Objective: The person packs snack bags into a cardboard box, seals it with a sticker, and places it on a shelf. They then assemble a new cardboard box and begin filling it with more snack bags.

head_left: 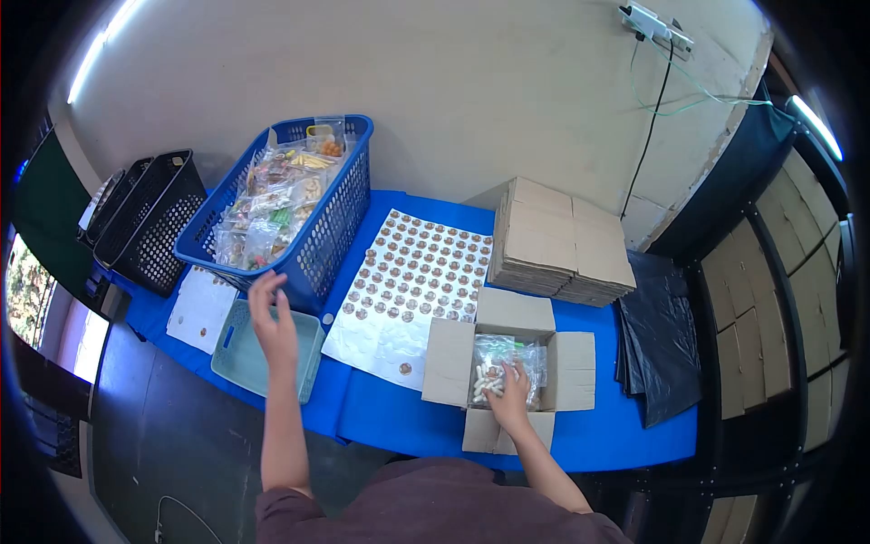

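My left hand is raised at the front rim of a blue plastic basket, fingers stretched out and nothing in them. Filled clear plastic bags are heaped in that basket. Below the hand, a pale green tray rests at the table edge. Inside an open cardboard box, my right hand grips a clear zip bag of small white pieces, thumb and fingers apart on its surface. Part of the bag is hidden under the hand.
A sheet of round stickers lies on the blue-covered table. Flattened cardboard boxes are stacked behind the open box. Black plastic sheets hang over the right edge; black baskets stand left. Another sheet lies by the tray.
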A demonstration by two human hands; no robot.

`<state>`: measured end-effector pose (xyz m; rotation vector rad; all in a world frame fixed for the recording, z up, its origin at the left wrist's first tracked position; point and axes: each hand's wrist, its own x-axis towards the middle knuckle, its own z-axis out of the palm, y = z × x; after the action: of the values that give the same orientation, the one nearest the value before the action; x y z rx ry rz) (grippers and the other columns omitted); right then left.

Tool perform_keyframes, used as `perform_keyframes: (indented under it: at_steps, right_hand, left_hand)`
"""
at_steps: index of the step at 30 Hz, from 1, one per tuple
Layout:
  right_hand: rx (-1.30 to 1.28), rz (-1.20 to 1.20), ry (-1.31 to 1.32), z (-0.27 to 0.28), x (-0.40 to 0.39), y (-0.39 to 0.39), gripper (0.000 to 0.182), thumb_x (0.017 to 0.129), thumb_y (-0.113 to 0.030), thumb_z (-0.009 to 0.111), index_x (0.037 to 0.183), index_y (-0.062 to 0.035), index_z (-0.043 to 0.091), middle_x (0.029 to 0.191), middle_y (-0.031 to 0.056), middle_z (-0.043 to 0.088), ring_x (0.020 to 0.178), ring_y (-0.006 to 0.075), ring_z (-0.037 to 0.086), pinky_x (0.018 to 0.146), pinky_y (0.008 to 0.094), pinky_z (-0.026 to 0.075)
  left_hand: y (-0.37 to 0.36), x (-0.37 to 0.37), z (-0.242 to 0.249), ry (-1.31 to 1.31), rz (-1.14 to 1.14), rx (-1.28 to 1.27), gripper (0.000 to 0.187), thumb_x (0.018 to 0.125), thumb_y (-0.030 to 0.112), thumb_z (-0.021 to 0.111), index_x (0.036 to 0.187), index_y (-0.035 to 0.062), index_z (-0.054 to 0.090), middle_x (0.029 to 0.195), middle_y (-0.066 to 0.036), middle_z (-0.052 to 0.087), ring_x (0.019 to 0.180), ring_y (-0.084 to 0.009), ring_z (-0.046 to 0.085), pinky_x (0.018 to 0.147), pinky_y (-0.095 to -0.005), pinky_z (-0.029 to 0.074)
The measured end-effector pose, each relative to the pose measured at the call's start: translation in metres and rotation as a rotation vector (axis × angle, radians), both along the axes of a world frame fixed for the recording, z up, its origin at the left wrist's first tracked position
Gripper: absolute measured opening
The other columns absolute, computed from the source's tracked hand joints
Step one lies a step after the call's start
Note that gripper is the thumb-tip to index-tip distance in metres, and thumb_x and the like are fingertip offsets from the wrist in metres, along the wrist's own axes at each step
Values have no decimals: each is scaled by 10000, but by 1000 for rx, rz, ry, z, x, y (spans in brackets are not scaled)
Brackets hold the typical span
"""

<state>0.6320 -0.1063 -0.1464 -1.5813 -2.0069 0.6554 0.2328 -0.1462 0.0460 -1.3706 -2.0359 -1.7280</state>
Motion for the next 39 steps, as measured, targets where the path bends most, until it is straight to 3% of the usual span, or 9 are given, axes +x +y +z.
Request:
perform_keyframes:
  at_steps: [7, 11, 14, 19, 22, 27, 29, 32, 39]
  right_hand:
    - [115, -209, 41, 24, -3, -11, 522, 813, -104, 656, 1305, -68, 483, 1367, 247, 342, 1278, 422, 284, 1070, 509, 243]
    - [141, -294, 78, 23, 0, -15, 447, 837, -73, 602, 1273, -63, 504, 1345, 242, 369, 1275, 407, 290, 1065, 499, 250]
    - [173, -334, 107, 22, -1, -18, 414, 838, -61, 588, 1246, -53, 518, 1335, 226, 388, 1271, 394, 296, 1065, 491, 252]
    - [206, -372, 63, 18, 3, -23, 401, 840, -48, 578, 1236, -40, 518, 1327, 208, 400, 1263, 385, 299, 1065, 487, 250]
    - [195, -404, 53, 14, 4, -27, 399, 843, -37, 570, 1239, -36, 518, 1326, 209, 393, 1261, 384, 296, 1062, 489, 251]
    - [181, -423, 64, 11, -4, -30, 384, 846, -45, 566, 1227, -38, 524, 1290, 195, 439, 1241, 367, 333, 1062, 469, 256]
    - [181, -388, 42, 9, -6, -32, 359, 867, -42, 535, 1226, -29, 529, 1294, 203, 432, 1245, 371, 327, 1062, 479, 251]
    - [185, -365, 48, 3, -7, -33, 332, 893, -39, 481, 1220, -21, 532, 1284, 202, 446, 1238, 368, 337, 1060, 478, 254]
    - [215, -342, -9, 2, -9, -30, 312, 964, -112, 405, 1240, -28, 524, 1223, 190, 496, 1201, 337, 370, 1044, 452, 274]
  left_hand:
    - [65, -155, -7, 338, 157, -474, 329, 846, 190, 609, 1153, 73, 622, 1279, -174, 543, 1204, -330, 501, 1019, -390, 375]
    - [105, -219, -20, 107, -19, -1073, 869, 643, 442, 772, 1402, 164, 452, 1440, -208, 401, 1330, -347, 391, 1064, -446, 365]
    - [126, -249, -36, 160, 251, -1324, 1355, 435, 486, 876, 1520, 156, 135, 1446, -232, 383, 1358, -319, 366, 1097, -402, 333]
    - [140, -267, -41, 296, -67, -1597, 1201, 590, 484, 827, 1522, 155, 144, 1368, -245, 479, 1246, -338, 498, 1020, -393, 404]
    - [135, -250, -26, -1, -163, -1649, 1062, 661, 505, 752, 1514, 208, 196, 1395, -218, 462, 1263, -345, 480, 1031, -404, 393]
    - [128, -232, -20, 528, -138, -1751, 862, 761, 508, 631, 1496, 291, 238, 1252, -135, 608, 1141, -334, 572, 1016, -403, 416]
    - [133, -256, -46, 570, -178, -1658, 638, 829, 482, 561, 1414, 264, 433, 1132, -120, 667, 1048, -333, 622, 957, -412, 457]
    - [141, -262, -52, 83, -191, -1496, 388, 945, 453, 475, 1087, 176, 707, 1158, -96, 656, 927, -286, 681, 824, -424, 510]
    - [166, -316, -106, -15, -331, -1145, 479, 948, 448, 493, 1173, 50, 638, 1101, -154, 662, 810, -267, 689, 769, -403, 517]
